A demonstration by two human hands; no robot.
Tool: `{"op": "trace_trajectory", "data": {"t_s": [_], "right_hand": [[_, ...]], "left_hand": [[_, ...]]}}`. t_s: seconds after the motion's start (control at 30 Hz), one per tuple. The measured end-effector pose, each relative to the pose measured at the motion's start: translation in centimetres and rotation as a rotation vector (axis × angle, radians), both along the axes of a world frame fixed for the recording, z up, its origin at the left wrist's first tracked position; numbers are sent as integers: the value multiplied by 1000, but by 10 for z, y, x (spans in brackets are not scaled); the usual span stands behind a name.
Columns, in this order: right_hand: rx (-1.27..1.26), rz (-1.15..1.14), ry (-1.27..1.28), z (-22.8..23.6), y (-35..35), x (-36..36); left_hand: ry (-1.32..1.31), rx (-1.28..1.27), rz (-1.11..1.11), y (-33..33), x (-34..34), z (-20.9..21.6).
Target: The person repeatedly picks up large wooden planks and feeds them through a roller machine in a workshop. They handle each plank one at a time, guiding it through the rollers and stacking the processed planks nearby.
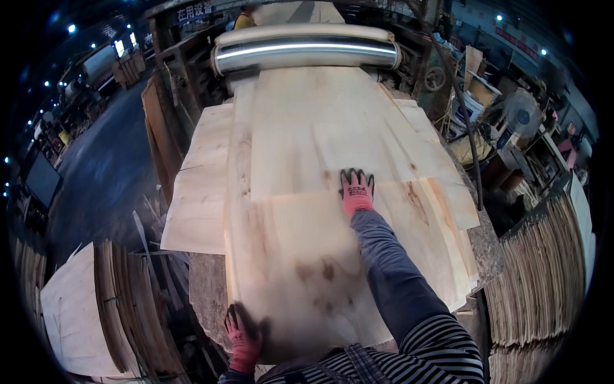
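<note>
My right hand (pixel 357 192), in a pink glove with dark fingertips, lies flat with fingers spread on pale wood veneer. It rests near the far edge of the nearest veneer sheet (pixel 300 237), where a further veneer sheet (pixel 307 128) meets it and runs up to a shiny metal roller (pixel 307 54). My left hand (pixel 243 342), gloved alike, is at the near left edge of the nearest sheet. Its fingers are stretched out and apart, with the thumb over the veneer. Brown knots and stains mark the near sheet.
More veneer sheets (pixel 198 185) stick out on the left of the worktable. Upright veneer stacks stand at the near left (pixel 77 313) and near right (pixel 540 275). A fan (pixel 521 115) and buckets are at the far right. Behind the roller is a person in yellow (pixel 244 21).
</note>
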State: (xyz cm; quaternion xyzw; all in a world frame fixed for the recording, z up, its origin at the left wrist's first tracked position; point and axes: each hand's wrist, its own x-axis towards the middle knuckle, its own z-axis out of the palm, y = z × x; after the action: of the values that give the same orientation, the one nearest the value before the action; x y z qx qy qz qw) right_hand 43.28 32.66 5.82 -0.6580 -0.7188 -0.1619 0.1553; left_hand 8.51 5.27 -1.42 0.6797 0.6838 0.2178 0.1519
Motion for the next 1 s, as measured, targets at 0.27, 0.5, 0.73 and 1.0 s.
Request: {"op": "trace_trajectory", "data": {"t_s": [0.27, 0.5, 0.73, 1.0], "right_hand": [[-168, 390, 262, 22, -150, -50], [-409, 234, 311, -6, -308, -24], [-599, 185, 82, -14, -364, -59], [-472, 260, -72, -20, -356, -52]], "left_hand": [[-271, 191, -12, 12, -30, -42], [-922, 7, 4, 27, -41, -54], [-997, -269, -210, 15, -21, 29], [-1058, -386, -79, 33, -23, 52]]}}
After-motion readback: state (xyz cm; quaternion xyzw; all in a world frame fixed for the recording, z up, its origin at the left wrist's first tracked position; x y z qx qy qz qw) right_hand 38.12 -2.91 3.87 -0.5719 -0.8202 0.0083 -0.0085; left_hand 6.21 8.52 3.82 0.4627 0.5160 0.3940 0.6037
